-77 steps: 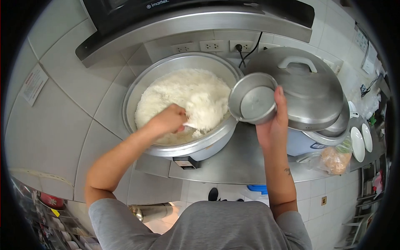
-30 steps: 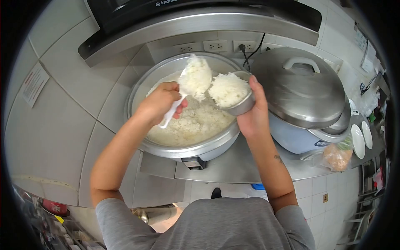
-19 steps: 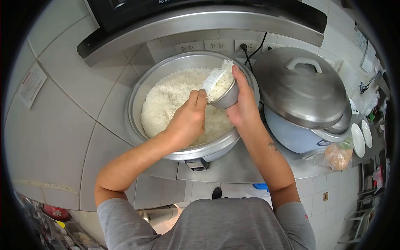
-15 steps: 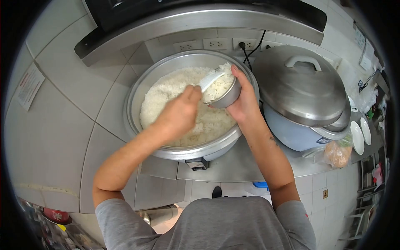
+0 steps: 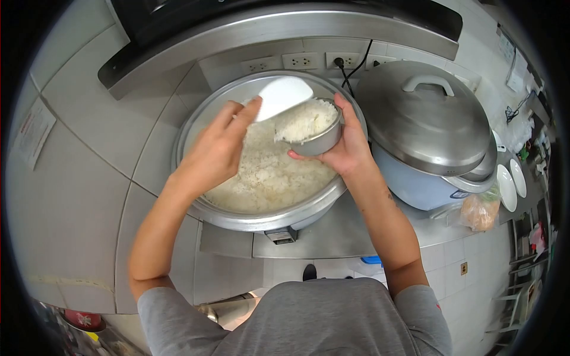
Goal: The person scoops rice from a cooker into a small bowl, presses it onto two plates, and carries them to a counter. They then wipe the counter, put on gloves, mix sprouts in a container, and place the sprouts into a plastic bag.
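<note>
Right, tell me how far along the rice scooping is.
Done: the bowl in the right hand is heaped with rice. In hand: the left hand holds the paddle over the bowl's rim. Left: rice sits uneven above the rim; the cooker is open.

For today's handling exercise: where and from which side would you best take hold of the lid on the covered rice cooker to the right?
Probably by the arched white handle on top of the domed lid, coming from straight above. The dome is wide, smooth and sloping, so it offers no grip elsewhere; the handle stands clear with a gap beneath for fingers. The right hand is nearest, but it holds the small bowl.
</note>
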Available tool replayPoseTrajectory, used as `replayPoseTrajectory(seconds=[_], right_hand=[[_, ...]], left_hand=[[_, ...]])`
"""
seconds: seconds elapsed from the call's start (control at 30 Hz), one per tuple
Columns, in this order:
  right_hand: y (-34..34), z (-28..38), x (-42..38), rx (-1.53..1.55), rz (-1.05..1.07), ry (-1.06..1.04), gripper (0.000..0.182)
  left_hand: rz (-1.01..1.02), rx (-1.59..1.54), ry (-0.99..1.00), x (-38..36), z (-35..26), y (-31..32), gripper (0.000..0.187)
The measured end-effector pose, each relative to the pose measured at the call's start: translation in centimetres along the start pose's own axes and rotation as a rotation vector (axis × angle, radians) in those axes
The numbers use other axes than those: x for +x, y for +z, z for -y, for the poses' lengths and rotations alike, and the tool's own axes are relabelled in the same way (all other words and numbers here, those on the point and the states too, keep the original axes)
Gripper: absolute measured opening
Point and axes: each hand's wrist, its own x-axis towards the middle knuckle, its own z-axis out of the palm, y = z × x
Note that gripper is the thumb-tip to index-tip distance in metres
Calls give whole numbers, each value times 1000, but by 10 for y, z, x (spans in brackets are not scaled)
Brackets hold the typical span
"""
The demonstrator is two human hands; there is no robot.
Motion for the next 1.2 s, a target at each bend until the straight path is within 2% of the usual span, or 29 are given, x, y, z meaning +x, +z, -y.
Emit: replayPoseTrajectory(seconds=[0.07,0.17,0.2,0.3,0.4,0.5,0.53,0.63,0.67,0.8,0.93,1.03,1.07,1.17,1.2], right_hand=[[3,2,-2,52,-11,-27,67],[7,2,-5,153,6,0,64],[7,0,-6,114,3,-18,63],[8,-3,-7,60,39,-76,57],[-1,5,-6,100,136,-143,50],[-8,4,-11,157,159,-223,47],[-7,4,-11,178,137,-230,47],[-3,6,-27,171,124,-272,44],[-3,8,-35,171,94,-297,43],[-19,24,-95,94,19,-465,41],[-82,48,-185,59,11,-550,39],[-161,71,-257,118,-152,-532,40],[-185,78,-280,131,-226,-567,43],[-234,104,-345,98,-274,-612,46],[-244,115,-366,63,-270,-618,58]], left_hand=[[-80,-75,28,-2,-3,-3,80],[-56,165,186,2,-1,20,86],[-24,185,148,5,1,27,88],[11,129,209,12,5,31,83],[-67,-389,-97,1,3,29,64],[27,-752,-651,6,-7,11,37],[35,-820,-679,7,-7,17,32],[-34,-555,-388,14,-43,30,35],[-229,-234,-57,12,-49,42,44],[-123,128,85,11,-131,52,62],[-68,-18,185,18,-213,95,65],[54,-159,239,35,-272,130,67],[56,-141,259,44,-297,134,67],[102,-88,472,73,-368,168,69],[130,-93,515,76,-390,189,70]])
